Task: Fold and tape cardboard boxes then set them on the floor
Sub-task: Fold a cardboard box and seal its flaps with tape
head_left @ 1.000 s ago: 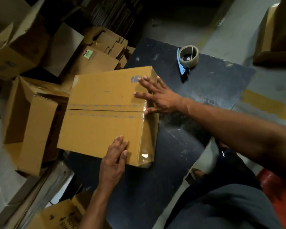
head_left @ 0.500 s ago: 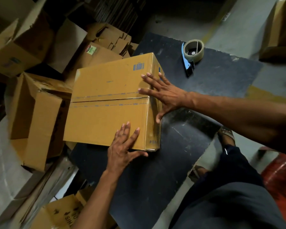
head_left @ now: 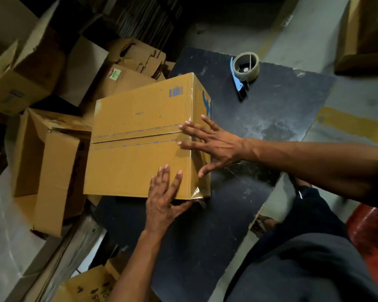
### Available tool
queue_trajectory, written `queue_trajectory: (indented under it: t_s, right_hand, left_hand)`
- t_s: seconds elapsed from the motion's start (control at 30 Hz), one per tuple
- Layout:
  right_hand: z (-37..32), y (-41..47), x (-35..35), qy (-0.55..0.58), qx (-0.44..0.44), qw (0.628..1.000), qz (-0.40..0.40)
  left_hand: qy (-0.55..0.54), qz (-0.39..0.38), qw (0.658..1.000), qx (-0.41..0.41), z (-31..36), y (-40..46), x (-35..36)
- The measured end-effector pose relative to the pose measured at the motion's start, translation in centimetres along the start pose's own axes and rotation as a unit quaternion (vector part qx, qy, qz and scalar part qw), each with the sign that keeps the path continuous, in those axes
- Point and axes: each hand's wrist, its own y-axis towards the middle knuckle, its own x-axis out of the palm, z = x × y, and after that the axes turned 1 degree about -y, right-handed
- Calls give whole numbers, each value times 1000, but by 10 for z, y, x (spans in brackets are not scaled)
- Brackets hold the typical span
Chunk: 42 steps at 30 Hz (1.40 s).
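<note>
a closed brown rectangular cardboard box [head_left: 140, 140] sits at the centre of the view, on the left edge of a dark, scuffed flat surface [head_left: 271, 118], with its left part overhanging that edge. a strip of clear tape runs along the seam across the top of the box and shines down its right face.

the left hand [head_left: 164, 199], coming from 6 o'clock, lies flat on the top of the box near its front right corner; its grip is spread, fingers straight, thumb hooked against the front edge. the right hand [head_left: 214, 147], reaching in from 3 o'clock, presses on the upper right edge of the box, its grip spread wide, fingertips on the taped seam and thumb down the right face.

at 1 o'clock, well apart from the box, a blue-handled tape dispenser with a roll of clear tape [head_left: 244, 70] rests on the surface.

from 8 to 11 o'clock, open and flattened brown cardboard boxes [head_left: 50, 162] are piled on the grey concrete floor [head_left: 303, 25]. at 5 o'clock the person's dark trousers show.
</note>
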Motion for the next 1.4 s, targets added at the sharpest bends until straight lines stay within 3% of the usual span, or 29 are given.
queue_trajectory:
  t_s: [0.17,0.5,0.63,0.77,0.93,1.2,1.4]
  right_hand:
    - [-19,6,-3,46,-14,998,32]
    - [-24,4,13,15,-17,1000,-11]
    - [-20,5,10,11,-30,999,-35]
    - [-21,6,5,35,-31,998,-40]
    - [-41,3,15,50,36,998,15]
    - [-27,3,11,26,-13,1000,5]
    - [-50,-1,21,43,45,997,54]
  left_hand:
    - [-4,19,1000,4,5,0,4]
    - [45,50,997,-37,17,1,10]
    - [96,3,992,-83,31,1,11]
    - [84,-29,993,-79,30,2,5]
    - [66,-33,993,-88,27,1,4]
    - [59,-26,994,-91,27,3,0]
    - [59,-19,994,-95,26,3,2]
